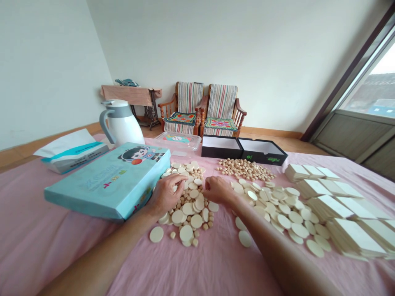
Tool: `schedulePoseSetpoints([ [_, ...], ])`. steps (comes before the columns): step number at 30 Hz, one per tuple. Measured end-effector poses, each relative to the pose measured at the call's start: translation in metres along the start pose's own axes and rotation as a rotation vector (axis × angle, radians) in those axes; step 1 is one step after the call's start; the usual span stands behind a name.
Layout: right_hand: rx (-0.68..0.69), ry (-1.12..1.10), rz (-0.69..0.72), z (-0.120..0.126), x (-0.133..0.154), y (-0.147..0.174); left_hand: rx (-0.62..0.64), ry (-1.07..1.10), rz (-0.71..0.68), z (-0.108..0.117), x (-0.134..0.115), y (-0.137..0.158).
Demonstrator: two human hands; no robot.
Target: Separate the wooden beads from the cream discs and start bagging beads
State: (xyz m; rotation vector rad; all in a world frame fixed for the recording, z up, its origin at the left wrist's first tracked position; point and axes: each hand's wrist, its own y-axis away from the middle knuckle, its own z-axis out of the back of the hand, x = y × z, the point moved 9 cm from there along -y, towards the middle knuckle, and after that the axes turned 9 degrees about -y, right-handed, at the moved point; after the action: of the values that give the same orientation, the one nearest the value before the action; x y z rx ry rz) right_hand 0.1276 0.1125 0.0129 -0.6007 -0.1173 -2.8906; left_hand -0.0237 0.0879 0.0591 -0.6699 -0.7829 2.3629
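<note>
My left hand (168,191) is over the left side of a mixed pile of pale wooden discs (196,221) and small wooden beads or cubes (187,201). Its fingers are curled in; whatever they may hold is hidden. Facing it, my right hand (218,190) is closed at the pile's right edge, knuckles up, and I cannot see what is inside it. Right of that wrist spreads a heap of sorted wooden discs (298,229). Behind it lies a separate heap of small wooden pieces (243,169).
A light-blue box (101,183) sits close by my left hand, with a tissue pack (74,154) and white jug (125,125) behind. Black open boxes (262,155) and a clear plastic lid (180,142) stand at the back. Stacked white rectangular pieces (354,236) line the right.
</note>
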Motion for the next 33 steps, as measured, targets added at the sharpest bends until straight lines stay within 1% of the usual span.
schedulePoseSetpoints([
  [2, -0.027, 0.019, -0.018, 0.005, -0.003, -0.001, -0.003, -0.004, 0.008, 0.001, 0.001, 0.0],
  [4, -0.056, 0.037, -0.039, 0.016, -0.013, -0.003, 0.001, -0.006, 0.016, 0.001, 0.001, -0.001],
  [8, -0.148, 0.089, -0.168, 0.053, -0.053, -0.003, 0.013, -0.003, 0.017, 0.0, 0.0, -0.001],
  [10, -0.173, 0.106, -0.22, 0.068, -0.069, -0.001, 0.005, 0.0, 0.016, 0.0, 0.0, -0.001],
  [13, -0.165, 0.102, -0.213, 0.076, -0.074, 0.001, 0.0, 0.003, 0.012, 0.001, 0.0, 0.0],
  [15, -0.132, 0.081, -0.168, 0.07, -0.066, 0.001, 0.003, 0.004, 0.011, 0.0, 0.0, 0.0],
  [17, -0.07, 0.047, -0.094, 0.057, -0.051, -0.001, 0.008, 0.006, 0.012, 0.0, 0.0, 0.0],
  [21, 0.143, -0.064, 0.113, 0.021, -0.013, 0.002, 0.006, 0.005, 0.024, 0.001, 0.001, 0.0],
  [24, 0.253, -0.106, 0.232, 0.005, 0.008, 0.008, 0.0, 0.004, 0.013, 0.001, 0.0, 0.0],
  [27, 0.25, -0.066, 0.258, 0.003, 0.015, 0.011, -0.004, -0.003, 0.005, 0.002, 0.0, 0.0],
  [30, 0.215, -0.028, 0.238, 0.005, 0.015, 0.011, 0.0, -0.008, 0.014, 0.001, 0.0, 0.0],
  [33, 0.218, -0.017, 0.224, 0.004, 0.013, 0.01, 0.007, -0.007, 0.023, 0.0, 0.001, -0.001],
])
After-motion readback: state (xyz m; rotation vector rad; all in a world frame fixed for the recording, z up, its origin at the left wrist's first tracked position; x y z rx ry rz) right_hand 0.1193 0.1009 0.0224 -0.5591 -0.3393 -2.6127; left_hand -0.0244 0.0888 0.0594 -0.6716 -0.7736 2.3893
